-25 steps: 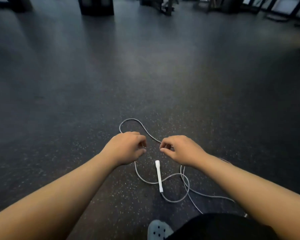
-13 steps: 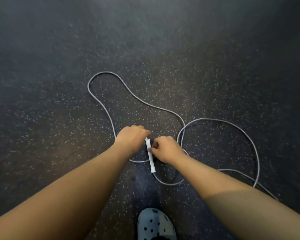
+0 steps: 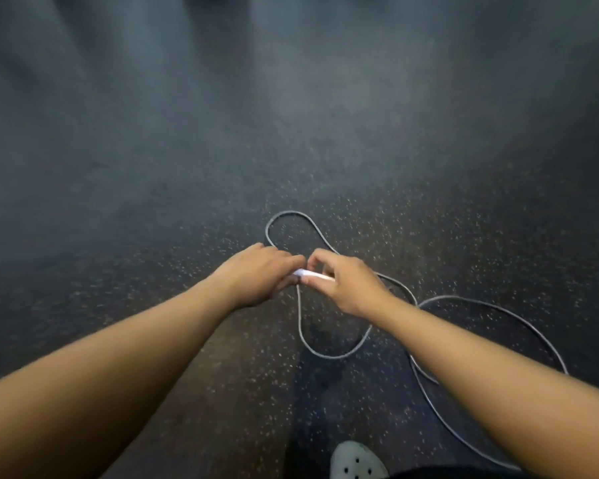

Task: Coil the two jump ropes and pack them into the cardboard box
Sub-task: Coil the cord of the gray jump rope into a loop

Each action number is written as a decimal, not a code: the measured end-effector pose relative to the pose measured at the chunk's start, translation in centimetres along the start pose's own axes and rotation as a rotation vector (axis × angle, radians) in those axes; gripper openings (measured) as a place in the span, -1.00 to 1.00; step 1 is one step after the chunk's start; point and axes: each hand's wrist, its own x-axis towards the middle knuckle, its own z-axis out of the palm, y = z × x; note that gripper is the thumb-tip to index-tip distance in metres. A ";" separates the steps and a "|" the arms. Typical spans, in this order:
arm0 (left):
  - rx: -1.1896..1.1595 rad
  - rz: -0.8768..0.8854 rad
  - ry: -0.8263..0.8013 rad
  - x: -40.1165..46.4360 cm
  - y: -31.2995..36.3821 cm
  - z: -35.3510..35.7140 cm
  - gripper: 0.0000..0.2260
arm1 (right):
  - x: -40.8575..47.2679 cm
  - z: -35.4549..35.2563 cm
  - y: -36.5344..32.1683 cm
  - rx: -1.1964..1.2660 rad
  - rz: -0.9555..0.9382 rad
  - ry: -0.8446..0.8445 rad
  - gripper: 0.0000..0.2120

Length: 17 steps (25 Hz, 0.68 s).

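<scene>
White handle, flat on the floor a second ago, is now pinched between both hands, rope trailing below, uncoiled.

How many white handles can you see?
1. The handle is held between the left hand and right hand. Another may be hidden.

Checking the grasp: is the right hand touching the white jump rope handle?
Touching: the head view shows the right hand pinching the white plastic jump rope handle.
</scene>
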 end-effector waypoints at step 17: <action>0.153 -0.532 0.548 -35.2 -3.3 -30.6 -0.76 | -5.2 -10.1 -38.5 0.470 -0.749 0.089 -0.82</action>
